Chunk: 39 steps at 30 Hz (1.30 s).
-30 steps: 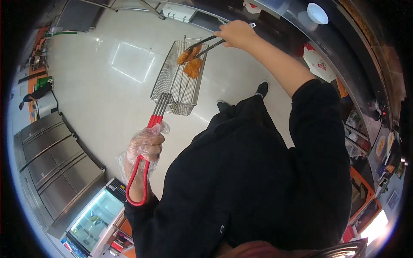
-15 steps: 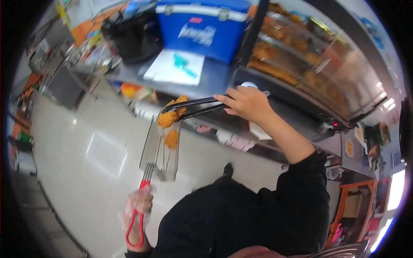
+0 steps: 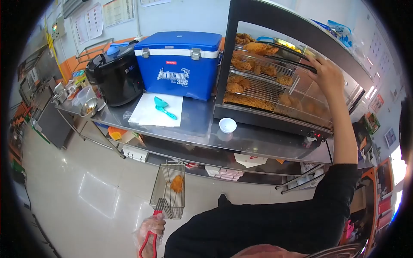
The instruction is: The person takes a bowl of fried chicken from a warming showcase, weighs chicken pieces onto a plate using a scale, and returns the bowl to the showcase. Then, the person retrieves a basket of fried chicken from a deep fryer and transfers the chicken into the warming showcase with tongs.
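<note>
My left hand (image 3: 149, 230), in a clear plastic glove, grips the red handle of a wire fry basket (image 3: 154, 194) held low over the floor. One golden piece of fried chicken (image 3: 177, 184) lies in the basket. My right hand (image 3: 328, 76) is bare and closed around black tongs (image 3: 297, 62). Between the tong tips is another fried chicken piece (image 3: 260, 48), at the upper rack inside the glass-sided food warmer (image 3: 275, 115). Several fried pieces rest on the warmer's racks (image 3: 269, 82). Whether the held piece touches the rack, I cannot tell.
On the steel table (image 3: 195, 137) stand a blue cooler box (image 3: 176, 64), a black cooker (image 3: 115, 77) and a small white bowl (image 3: 227, 125). A teal scoop (image 3: 161, 102) lies on a white sheet (image 3: 144, 114). Boxes (image 3: 223, 173) sit on the lower shelf.
The tongs and their fried chicken piece have moved from above the basket up and right into the warmer. The basket, still in my left hand, appears lower in view.
</note>
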Each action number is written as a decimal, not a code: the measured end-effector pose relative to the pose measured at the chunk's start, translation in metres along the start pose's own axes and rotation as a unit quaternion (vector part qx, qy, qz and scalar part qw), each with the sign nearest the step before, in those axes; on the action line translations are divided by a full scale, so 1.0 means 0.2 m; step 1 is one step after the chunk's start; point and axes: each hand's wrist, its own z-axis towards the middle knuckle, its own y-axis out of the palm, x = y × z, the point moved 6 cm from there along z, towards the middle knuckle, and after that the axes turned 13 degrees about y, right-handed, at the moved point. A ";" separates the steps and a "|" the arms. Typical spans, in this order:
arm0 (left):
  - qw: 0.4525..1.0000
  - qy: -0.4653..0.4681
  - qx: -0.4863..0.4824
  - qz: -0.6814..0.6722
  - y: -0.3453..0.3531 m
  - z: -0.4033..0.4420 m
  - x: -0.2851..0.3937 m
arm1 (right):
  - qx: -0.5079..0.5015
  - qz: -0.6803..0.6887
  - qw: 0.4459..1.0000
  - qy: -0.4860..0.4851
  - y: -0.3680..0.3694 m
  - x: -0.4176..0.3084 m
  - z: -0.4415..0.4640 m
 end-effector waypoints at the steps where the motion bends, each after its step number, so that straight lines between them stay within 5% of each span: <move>1: 1.000 -0.015 0.000 0.010 0.00 0.02 0.00 | -0.015 -0.017 0.999 0.037 0.06 0.03 0.03; 5: 0.997 0.035 0.006 0.067 -0.07 0.07 0.04 | 0.019 -0.009 0.999 0.050 0.40 0.03 0.10; 10: 0.995 0.072 0.014 0.070 -0.09 0.08 0.08 | -0.067 0.027 0.994 0.087 0.63 -0.17 0.25; 14: 0.993 0.105 0.016 0.050 -0.12 0.09 0.08 | -0.086 0.031 0.993 0.078 0.71 -0.23 0.37; 19: 0.986 0.136 0.001 0.093 -0.17 0.10 0.14 | -0.261 0.024 0.952 0.158 0.70 -0.11 0.45; 25: 0.976 0.168 0.032 0.134 -0.19 0.12 0.15 | -0.213 0.043 0.963 0.163 0.61 0.01 0.42; 28: 0.943 0.223 0.072 0.235 -0.17 0.11 0.12 | -0.200 0.033 0.964 0.172 0.51 -0.01 0.39; 32: 0.800 0.311 0.186 0.479 -0.08 0.08 0.06 | -0.231 0.064 0.956 0.168 0.53 -0.03 0.42; 34: 0.770 0.312 0.209 0.515 -0.05 0.07 0.03 | -0.226 0.051 0.961 0.149 0.54 -0.11 0.46; 35: 0.769 0.310 0.212 0.517 -0.03 0.09 0.02 | -0.226 0.051 0.961 0.149 0.57 -0.12 0.48; 39: 0.949 0.177 0.091 0.245 -0.17 0.14 0.07 | -0.202 0.024 0.968 0.149 0.54 -0.12 0.49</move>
